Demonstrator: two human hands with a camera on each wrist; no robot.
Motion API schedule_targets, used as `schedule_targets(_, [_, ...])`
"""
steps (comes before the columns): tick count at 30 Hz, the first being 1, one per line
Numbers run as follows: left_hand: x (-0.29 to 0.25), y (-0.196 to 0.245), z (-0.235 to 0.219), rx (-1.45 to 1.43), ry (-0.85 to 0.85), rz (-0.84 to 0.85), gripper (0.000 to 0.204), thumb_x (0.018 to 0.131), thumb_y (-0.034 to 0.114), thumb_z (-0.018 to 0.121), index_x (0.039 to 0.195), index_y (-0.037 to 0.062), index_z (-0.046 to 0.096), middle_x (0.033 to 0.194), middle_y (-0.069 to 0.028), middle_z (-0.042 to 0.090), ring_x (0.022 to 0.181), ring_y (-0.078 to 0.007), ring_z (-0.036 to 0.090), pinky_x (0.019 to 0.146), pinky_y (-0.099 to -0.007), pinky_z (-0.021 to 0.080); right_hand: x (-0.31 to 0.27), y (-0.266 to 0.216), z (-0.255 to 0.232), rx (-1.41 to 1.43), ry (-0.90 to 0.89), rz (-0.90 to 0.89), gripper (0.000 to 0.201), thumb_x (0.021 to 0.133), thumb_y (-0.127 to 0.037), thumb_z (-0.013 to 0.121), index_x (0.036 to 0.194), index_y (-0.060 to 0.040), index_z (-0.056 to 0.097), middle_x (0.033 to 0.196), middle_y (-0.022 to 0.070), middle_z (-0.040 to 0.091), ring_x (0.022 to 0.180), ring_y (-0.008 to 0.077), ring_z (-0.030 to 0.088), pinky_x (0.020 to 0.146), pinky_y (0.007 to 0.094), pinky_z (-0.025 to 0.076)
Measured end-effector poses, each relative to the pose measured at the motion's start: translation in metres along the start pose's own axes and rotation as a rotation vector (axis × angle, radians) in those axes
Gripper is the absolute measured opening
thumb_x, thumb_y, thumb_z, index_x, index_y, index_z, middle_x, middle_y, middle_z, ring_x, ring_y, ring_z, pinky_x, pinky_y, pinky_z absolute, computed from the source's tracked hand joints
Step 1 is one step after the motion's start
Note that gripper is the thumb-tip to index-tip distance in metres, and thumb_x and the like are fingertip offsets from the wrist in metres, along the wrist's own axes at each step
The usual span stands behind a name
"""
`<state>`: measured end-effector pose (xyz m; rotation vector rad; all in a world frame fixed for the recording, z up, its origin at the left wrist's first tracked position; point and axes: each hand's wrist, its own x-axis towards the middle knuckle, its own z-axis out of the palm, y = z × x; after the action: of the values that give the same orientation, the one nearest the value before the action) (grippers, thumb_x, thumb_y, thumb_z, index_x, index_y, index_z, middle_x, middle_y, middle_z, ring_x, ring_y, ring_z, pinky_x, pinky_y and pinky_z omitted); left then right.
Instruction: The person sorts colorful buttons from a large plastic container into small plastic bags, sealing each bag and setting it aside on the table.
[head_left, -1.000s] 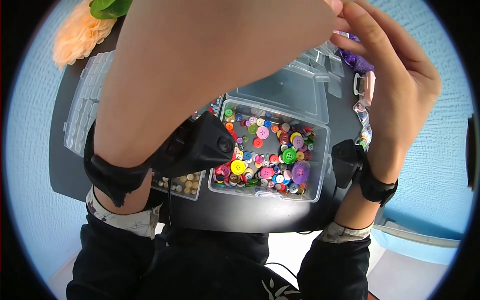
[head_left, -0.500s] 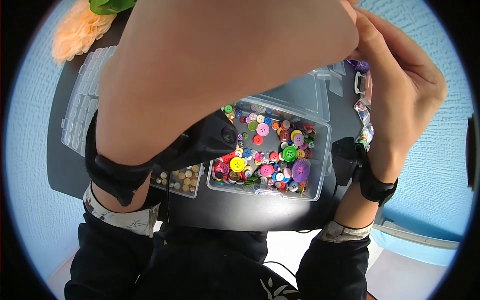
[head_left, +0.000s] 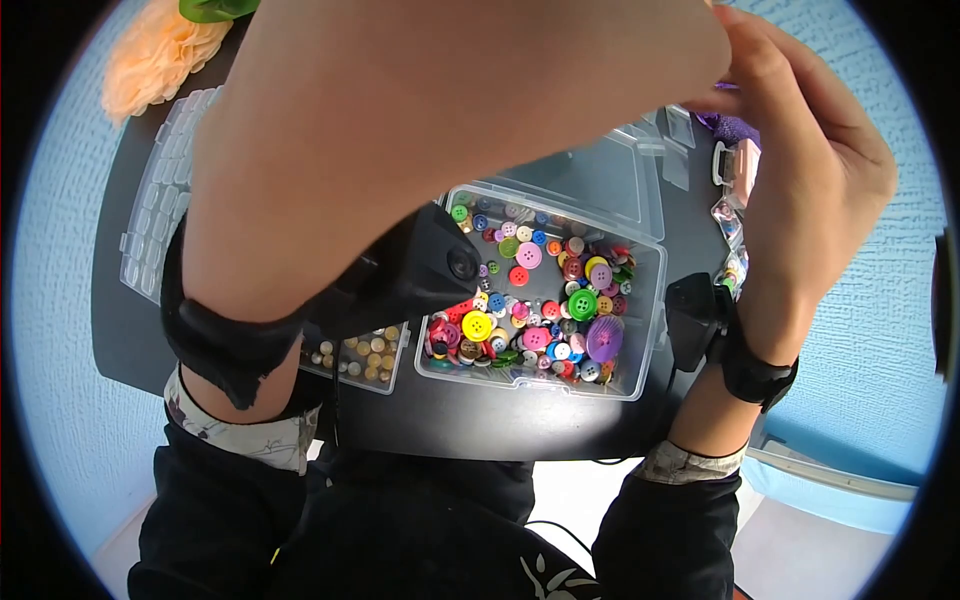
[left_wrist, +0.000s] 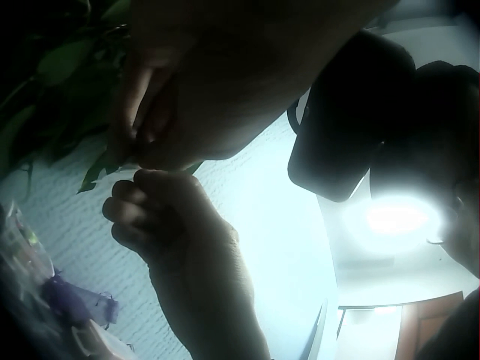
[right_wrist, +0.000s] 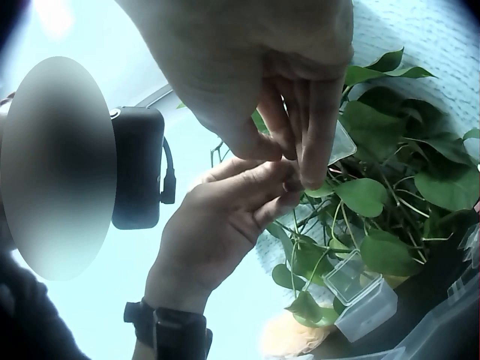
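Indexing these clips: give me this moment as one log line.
left hand, right hand: raised, fingertips together | held item: cannot tell | clear box: open | buttons: inside box

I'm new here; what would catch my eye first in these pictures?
The eye likely falls first on the colourful buttons in a clear box, mid head view. Next come the right hand and left hand, close together before a leafy plant in the right wrist view. A peach flower sits upper left in the head view.

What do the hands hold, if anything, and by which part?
It cannot be told: the left hand and right hand meet, hiding any hold; a clear piece shows behind.
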<state>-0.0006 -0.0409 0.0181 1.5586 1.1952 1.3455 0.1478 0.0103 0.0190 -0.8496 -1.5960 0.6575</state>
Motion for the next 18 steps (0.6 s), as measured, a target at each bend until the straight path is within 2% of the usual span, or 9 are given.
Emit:
schedule_targets(2, [0.0, 0.0, 0.0, -0.002, -0.002, -0.003, 0.016, 0.086, -0.003, 0.066, 0.102, -0.0056, 0.068, 0.085, -0.0081, 0.071, 0.075, -0.0097, 0.067, 0.068, -0.0225, 0.054, 0.001, -0.001, 0.001, 0.035, -0.015, 0.041, 0.016, 0.088, -0.007, 0.072, 0.092, 0.0086, 0.073, 0.074, 0.0143, 0.072, 0.065, 0.0163, 0.069, 0.059, 0.0248, 0.056])
schedule_targets(4, [0.001, 0.001, -0.001, -0.003, -0.004, -0.006, 0.016, 0.086, -0.003, 0.066, 0.102, -0.0056, 0.068, 0.085, -0.008, 0.071, 0.075, -0.0096, 0.067, 0.068, -0.0225, 0.054, 0.0, -0.002, 0.007, -0.044, 0.048, -0.012, 0.017, 0.087, -0.008, 0.074, 0.094, 0.0075, 0.073, 0.078, 0.0147, 0.073, 0.066, 0.0163, 0.069, 0.059, 0.0247, 0.056])
schedule_targets(8, [0.001, 0.001, -0.001, -0.007, -0.009, -0.012, 0.016, 0.086, -0.003, 0.066, 0.102, -0.0057, 0.068, 0.085, -0.0079, 0.071, 0.075, -0.0095, 0.067, 0.067, -0.0224, 0.054, -0.002, -0.002, 0.007, -0.011, 0.028, -0.022, 0.017, 0.087, -0.007, 0.074, 0.096, 0.0077, 0.073, 0.082, 0.0161, 0.073, 0.067, 0.0166, 0.07, 0.06, 0.0241, 0.057])
schedule_targets(13, [0.002, 0.002, -0.001, -0.01, -0.017, -0.022, 0.016, 0.086, -0.003, 0.066, 0.102, -0.0057, 0.068, 0.084, -0.0077, 0.071, 0.075, -0.0093, 0.067, 0.067, -0.0223, 0.054, -0.001, 0.005, 0.001, -0.02, -0.045, -0.106, 0.015, 0.088, -0.004, 0.072, 0.096, 0.0088, 0.073, 0.079, 0.017, 0.073, 0.067, 0.0171, 0.07, 0.06, 0.0247, 0.057])
schedule_targets(18, [0.002, 0.002, -0.002, -0.014, -0.022, -0.031, 0.016, 0.086, -0.003, 0.065, 0.102, -0.0057, 0.068, 0.084, -0.0076, 0.071, 0.074, -0.0091, 0.067, 0.067, -0.0222, 0.054, -0.002, 0.008, -0.004, -0.011, -0.043, -0.093, 0.014, 0.088, -0.002, 0.069, 0.093, 0.0101, 0.073, 0.073, 0.0145, 0.071, 0.062, 0.0153, 0.067, 0.057, 0.0238, 0.054])
